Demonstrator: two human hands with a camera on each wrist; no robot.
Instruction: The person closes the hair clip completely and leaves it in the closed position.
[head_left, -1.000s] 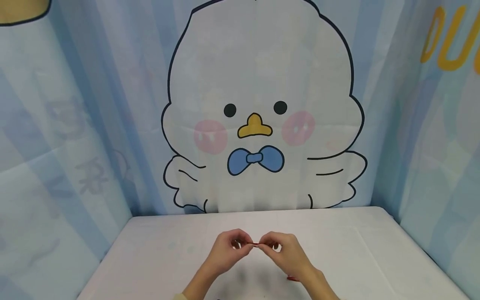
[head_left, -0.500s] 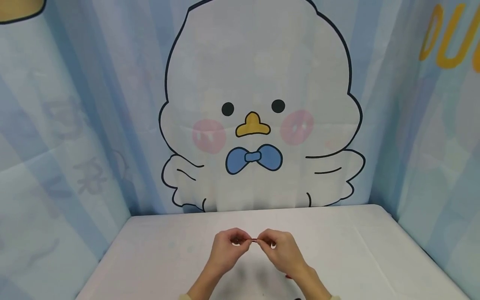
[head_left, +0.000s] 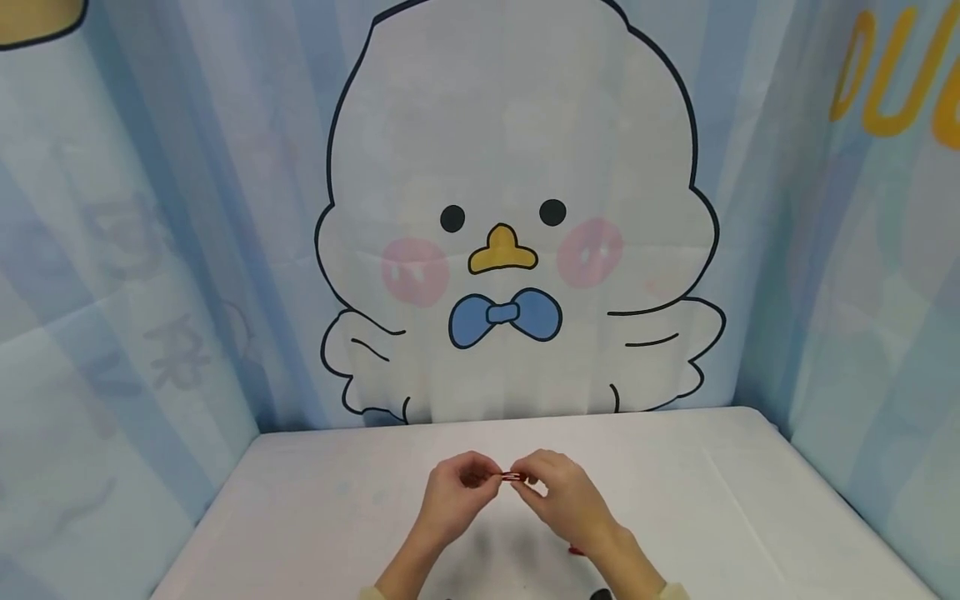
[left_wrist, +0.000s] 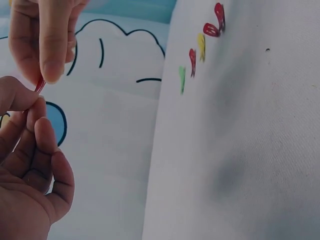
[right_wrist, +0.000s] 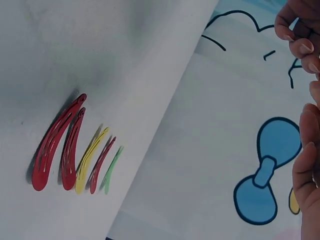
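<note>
Between the two hands, raised in front of me above the table, is a small red snap hair clip (head_left: 512, 477). My left hand (head_left: 457, 500) pinches its left end between thumb and forefinger. At the other end, the thumb and forefinger of my right hand (head_left: 568, 504) hold it. In the left wrist view only a red sliver of the clip (left_wrist: 40, 86) shows between the fingertips. A row of hair clips lies on the table: a large red clip (right_wrist: 52, 145), another red clip (right_wrist: 71, 150), a yellow clip (right_wrist: 91, 160), a thin red clip (right_wrist: 102, 166) and a green clip (right_wrist: 111, 170).
A white table (head_left: 337, 517) stands against a blue curtain with a printed duck (head_left: 510, 150). Near the bottom edge of the head view, a dark object (head_left: 602, 594) is partly cut off. A small dark speck (left_wrist: 267, 49) lies on the tabletop.
The hands have risen slightly in the head view. My right fingers have shifted and spread a little, so more of the red hair clip shows. A dark object has come into view at the bottom.
</note>
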